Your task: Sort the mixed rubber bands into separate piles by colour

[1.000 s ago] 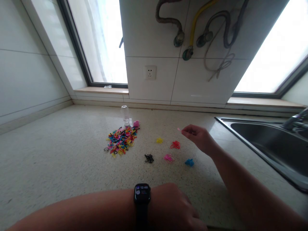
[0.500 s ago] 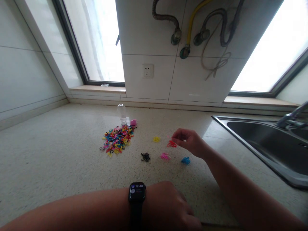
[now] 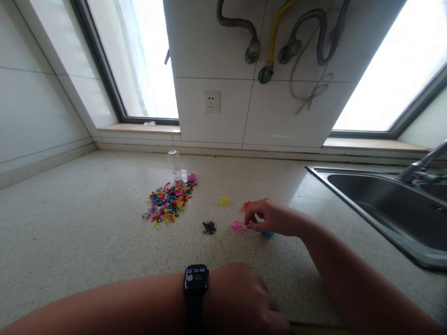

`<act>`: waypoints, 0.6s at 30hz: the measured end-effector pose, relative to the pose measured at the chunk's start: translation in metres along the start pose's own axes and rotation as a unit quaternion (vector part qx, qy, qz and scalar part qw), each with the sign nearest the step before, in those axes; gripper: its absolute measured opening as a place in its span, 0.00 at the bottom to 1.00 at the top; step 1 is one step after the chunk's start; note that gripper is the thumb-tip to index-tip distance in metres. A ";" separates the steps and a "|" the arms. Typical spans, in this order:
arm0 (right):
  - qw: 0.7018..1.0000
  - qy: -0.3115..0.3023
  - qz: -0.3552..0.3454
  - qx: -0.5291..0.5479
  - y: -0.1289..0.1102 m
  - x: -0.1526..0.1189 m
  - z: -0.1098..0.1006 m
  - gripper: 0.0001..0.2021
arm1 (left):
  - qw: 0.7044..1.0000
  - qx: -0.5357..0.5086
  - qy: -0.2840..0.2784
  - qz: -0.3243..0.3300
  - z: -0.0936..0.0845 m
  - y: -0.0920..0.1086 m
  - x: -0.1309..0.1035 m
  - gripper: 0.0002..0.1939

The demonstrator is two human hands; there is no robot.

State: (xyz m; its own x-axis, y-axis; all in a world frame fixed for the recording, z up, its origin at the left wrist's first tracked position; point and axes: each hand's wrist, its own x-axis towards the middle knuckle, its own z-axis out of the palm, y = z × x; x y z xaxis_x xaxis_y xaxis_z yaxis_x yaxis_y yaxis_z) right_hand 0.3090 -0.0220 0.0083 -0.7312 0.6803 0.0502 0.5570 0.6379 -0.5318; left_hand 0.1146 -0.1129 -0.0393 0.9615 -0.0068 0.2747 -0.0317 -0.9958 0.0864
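Note:
My right hand (image 3: 265,217) is at the right edge of a small pink pile of rubber bands (image 3: 238,225), thumb and fingertips pinched together; what is between them is too small to make out. Behind it lies a red pile (image 3: 245,205), partly covered by the hand, and a blue pile (image 3: 267,234) shows beneath it. A yellow pile (image 3: 225,201) and a black pile (image 3: 209,227) lie further left. My left hand (image 3: 244,298) rests curled at the counter's front edge, its fingers mostly hidden. A large mixed-colour heap (image 3: 169,202) lies to the left.
A clear bottle (image 3: 174,166) stands behind the mixed heap, with a round pink thing (image 3: 192,177) beside it. A steel sink (image 3: 377,200) with a faucet (image 3: 422,165) is at the right. Hoses and a socket (image 3: 212,102) are on the wall behind the counter (image 3: 115,242).
My right hand has moved from the red pile towards me, to the pink pile, and now partly covers the blue pile. The view has shifted slightly.

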 end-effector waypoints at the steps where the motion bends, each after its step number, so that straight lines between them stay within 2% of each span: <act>1: 1.000 -0.008 -0.004 -0.015 -0.002 0.001 0.000 0.04 | 1.000 0.000 -0.001 0.001 0.000 0.000 0.000 0.10; 7: 0.996 -0.021 0.010 -0.082 -0.008 0.003 0.003 0.04 | 1.000 0.004 0.003 0.003 0.000 -0.001 0.000 0.09; 13: 0.996 -0.037 0.013 -0.084 -0.006 0.002 0.002 0.06 | 1.000 -0.002 -0.002 0.004 0.000 0.000 0.000 0.11; 18: 0.998 -0.005 0.028 -0.061 0.002 0.001 -0.003 0.07 | 1.000 -0.002 0.001 -0.005 0.000 0.001 0.000 0.11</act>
State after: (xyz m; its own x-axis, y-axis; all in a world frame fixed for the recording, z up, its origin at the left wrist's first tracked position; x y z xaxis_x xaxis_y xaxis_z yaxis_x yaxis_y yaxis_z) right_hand 0.3101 -0.0192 0.0097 -0.7010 0.7131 0.0144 0.6407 0.6385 -0.4264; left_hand 0.1147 -0.1139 -0.0396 0.9614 0.0029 0.2752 -0.0237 -0.9954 0.0933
